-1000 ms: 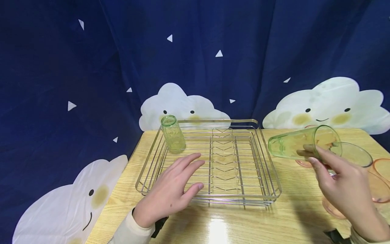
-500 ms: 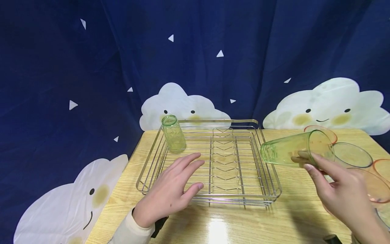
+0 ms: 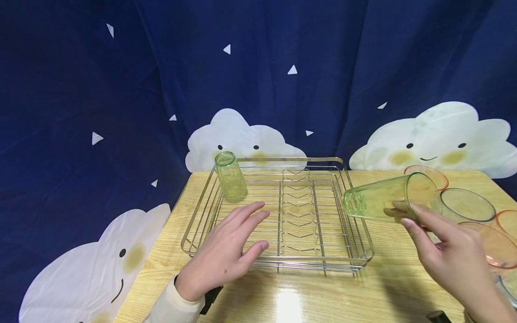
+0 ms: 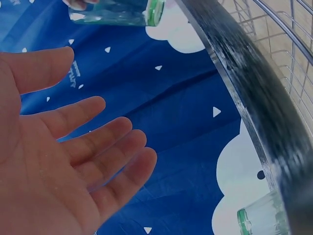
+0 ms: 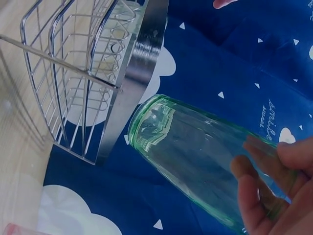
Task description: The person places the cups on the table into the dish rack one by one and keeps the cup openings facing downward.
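Observation:
My right hand (image 3: 452,251) grips a tall green drinking glass (image 3: 375,197) near its rim. The glass lies almost sideways, its thick base pointing left over the right side of the wire dish rack (image 3: 365,244). In the right wrist view the base of the green glass (image 5: 154,125) appears close to the rack's flat metal band (image 5: 132,88). A second green glass (image 3: 232,179) stands upside down in the rack's back left corner. Over the front left of the rack my left hand (image 3: 230,246) hovers, palm down, fingers spread and holding nothing.
On the right of the wooden table (image 3: 387,291) stand several more glasses, among them a red-rimmed one (image 3: 426,175), a dark-rimmed one (image 3: 468,204) and an orange one (image 3: 492,244). A row of zigzag wire dividers (image 3: 299,211) runs down the rack. Behind hangs a blue curtain (image 3: 258,67).
My right hand has brought the green glass a little left and down toward the rack, uncovering the red-rimmed glass behind. My left hand has stayed in place.

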A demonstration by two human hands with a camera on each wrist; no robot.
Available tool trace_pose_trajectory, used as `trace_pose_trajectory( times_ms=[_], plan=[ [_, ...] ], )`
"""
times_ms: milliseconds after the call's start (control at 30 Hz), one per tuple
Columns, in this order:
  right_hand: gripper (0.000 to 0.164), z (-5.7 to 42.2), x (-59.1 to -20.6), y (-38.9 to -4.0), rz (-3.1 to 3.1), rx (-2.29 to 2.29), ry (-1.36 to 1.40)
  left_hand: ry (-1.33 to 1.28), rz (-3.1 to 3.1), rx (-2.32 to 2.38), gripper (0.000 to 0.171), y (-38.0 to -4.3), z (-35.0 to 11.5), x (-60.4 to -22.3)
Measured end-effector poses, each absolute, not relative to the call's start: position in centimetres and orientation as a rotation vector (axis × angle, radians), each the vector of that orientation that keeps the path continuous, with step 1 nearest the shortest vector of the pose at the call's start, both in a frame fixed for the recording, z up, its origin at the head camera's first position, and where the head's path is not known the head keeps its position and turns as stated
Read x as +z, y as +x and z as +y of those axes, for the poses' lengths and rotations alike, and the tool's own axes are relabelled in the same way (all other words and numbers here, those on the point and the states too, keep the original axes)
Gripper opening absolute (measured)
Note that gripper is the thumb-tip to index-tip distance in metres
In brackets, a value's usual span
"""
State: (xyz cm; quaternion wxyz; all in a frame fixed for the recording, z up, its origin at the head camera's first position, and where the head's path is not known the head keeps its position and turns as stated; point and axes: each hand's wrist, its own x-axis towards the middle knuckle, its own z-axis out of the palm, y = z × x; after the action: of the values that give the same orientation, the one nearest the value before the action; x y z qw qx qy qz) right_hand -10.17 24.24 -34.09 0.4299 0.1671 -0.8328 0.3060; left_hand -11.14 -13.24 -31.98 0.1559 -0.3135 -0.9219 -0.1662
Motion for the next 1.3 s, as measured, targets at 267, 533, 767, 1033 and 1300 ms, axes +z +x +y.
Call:
trace_pose_trajectory(
  times_ms=[267,533,767,1033,1300],
  plan=[
    [0.026,23.90,-34.18,-10.00,-2.092,0.770,0.458,-0.889,-2.651,-0.484,0.051,-11.08,-13.19,-32.12],
    [0.029,24.12,-34.34,-10.02,-2.070,0.782,0.464,-0.889,-2.660,-0.480,0.050,-11.03,-13.23,-32.27],
    [0.028,23.97,-34.14,-9.83,-2.080,0.799,0.478,-0.908,-2.636,-0.459,0.052,-11.07,-13.09,-32.21],
    [0.028,23.81,-33.93,-9.58,-2.069,0.829,0.504,-0.914,-2.644,-0.483,0.050,-11.07,-12.84,-32.20],
    [0.034,23.58,-33.77,-9.31,-2.057,0.877,0.518,-0.920,-2.645,-0.491,0.051,-11.15,-12.58,-32.11]
  ],
)
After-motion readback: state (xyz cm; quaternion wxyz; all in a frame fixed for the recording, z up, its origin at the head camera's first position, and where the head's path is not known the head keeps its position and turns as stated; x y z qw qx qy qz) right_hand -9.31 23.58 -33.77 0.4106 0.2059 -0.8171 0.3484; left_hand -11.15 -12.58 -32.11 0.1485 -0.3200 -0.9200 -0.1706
